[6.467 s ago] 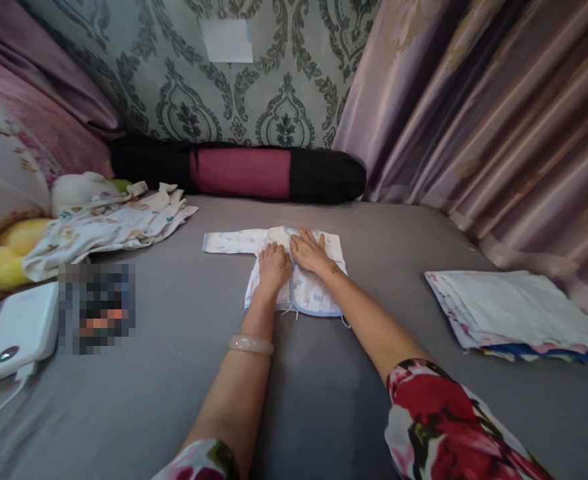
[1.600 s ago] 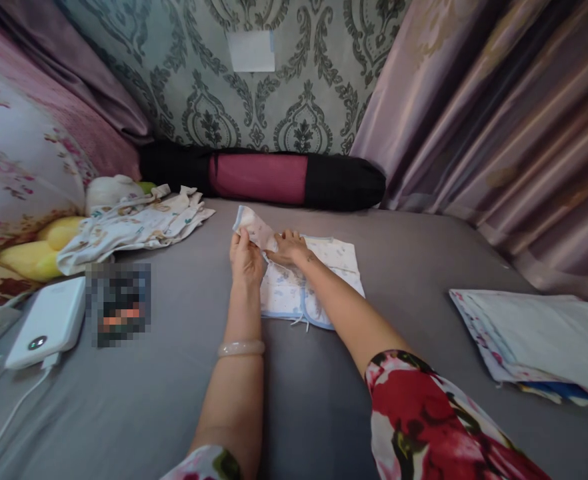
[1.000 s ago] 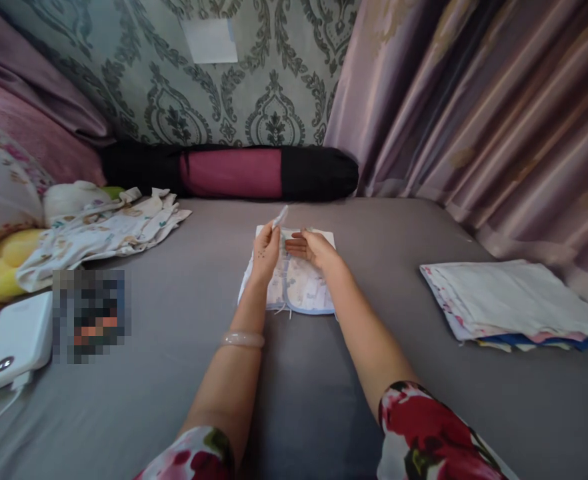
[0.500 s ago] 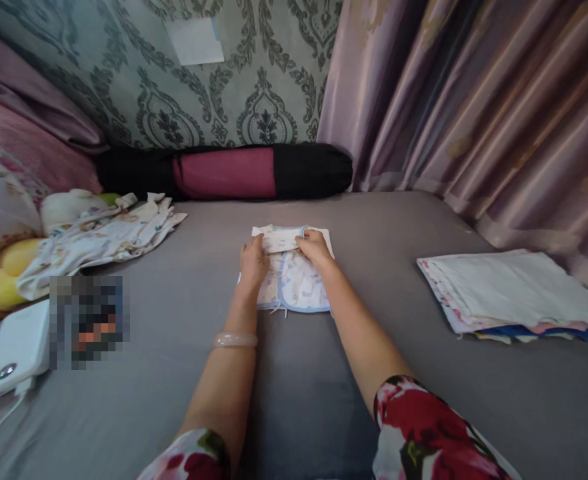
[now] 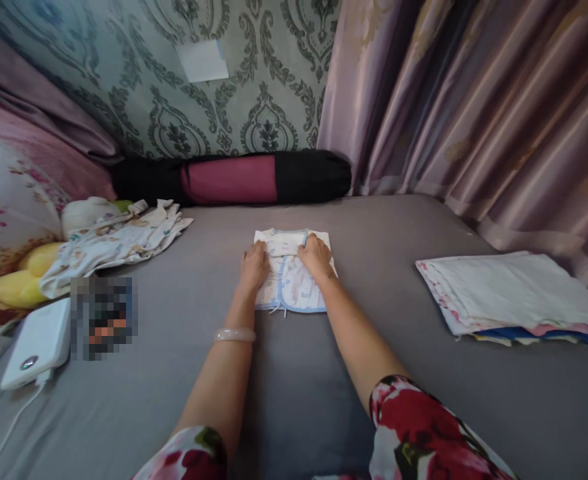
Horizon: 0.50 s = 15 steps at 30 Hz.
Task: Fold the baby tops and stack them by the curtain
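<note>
Arms (image 5: 219,383) outstretched, palms down; left hand (image 5: 255,267) on shirt (image 5: 299,283), right hand (image 5: 317,256) curled at cuff (image 5: 305,236); clamping unclear.

Location type: home interior, consistent with a bedroom. Identifying features: a flat, bed-like surface covered by a grey sheet (image 5: 384,250); ornate patterned wallpaper (image 5: 269,107) on the far wall; long mauve curtains (image 5: 424,100) at the right; a mauve drape (image 5: 49,110) and floral fabric (image 5: 4,207) at the left. Domestic items include a black-and-maroon roll (image 5: 229,179) at the far edge and folded cloths (image 5: 514,293) at the right.
</note>
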Each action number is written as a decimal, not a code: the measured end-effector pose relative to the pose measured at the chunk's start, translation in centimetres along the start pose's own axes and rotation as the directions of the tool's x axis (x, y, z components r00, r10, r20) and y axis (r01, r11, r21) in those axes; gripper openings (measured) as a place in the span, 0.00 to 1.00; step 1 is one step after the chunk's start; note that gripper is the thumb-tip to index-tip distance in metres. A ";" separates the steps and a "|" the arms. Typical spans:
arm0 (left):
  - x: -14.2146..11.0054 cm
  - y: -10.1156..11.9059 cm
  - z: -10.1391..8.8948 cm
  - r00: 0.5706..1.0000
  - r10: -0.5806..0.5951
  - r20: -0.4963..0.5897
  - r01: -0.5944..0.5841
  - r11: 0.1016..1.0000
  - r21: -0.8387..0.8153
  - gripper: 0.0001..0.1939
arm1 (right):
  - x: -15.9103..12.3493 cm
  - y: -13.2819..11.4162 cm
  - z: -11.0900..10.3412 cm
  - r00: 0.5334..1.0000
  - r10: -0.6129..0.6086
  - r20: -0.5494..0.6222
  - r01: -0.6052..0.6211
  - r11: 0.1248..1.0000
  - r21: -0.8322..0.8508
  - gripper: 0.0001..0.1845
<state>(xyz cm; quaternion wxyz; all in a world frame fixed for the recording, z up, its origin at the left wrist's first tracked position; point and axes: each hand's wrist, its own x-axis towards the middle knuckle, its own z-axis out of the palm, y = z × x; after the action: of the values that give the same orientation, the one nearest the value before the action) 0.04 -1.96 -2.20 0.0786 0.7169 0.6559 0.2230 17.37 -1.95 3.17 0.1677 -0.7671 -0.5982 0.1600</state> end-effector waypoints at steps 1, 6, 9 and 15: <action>0.1 0.0 -0.2 1.000 -0.006 0.018 0.005 1.000 0.014 0.23 | 0.0 0.0 0.0 1.000 0.000 0.004 0.000 1.000 -0.002 0.16; 1.1 0.2 -1.9 0.989 -0.022 0.147 0.002 0.991 0.135 0.19 | -0.3 0.0 0.0 0.996 -0.062 -0.066 0.060 0.998 -0.027 0.18; 1.9 1.0 -2.6 0.992 0.061 0.107 -0.077 0.987 0.145 0.18 | -0.4 -0.2 0.4 0.964 -0.234 -0.124 0.225 0.971 -0.080 0.21; 3.1 2.0 -1.3 0.955 0.288 0.065 -0.295 0.943 0.152 0.23 | -0.8 -0.8 2.3 0.849 -0.528 0.034 0.528 0.845 -0.077 0.28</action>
<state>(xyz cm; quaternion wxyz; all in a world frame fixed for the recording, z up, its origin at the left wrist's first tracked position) 1.44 0.55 0.47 0.0006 0.8146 0.5565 0.1636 15.52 -2.36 1.48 0.1697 -0.5785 -0.7931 0.0873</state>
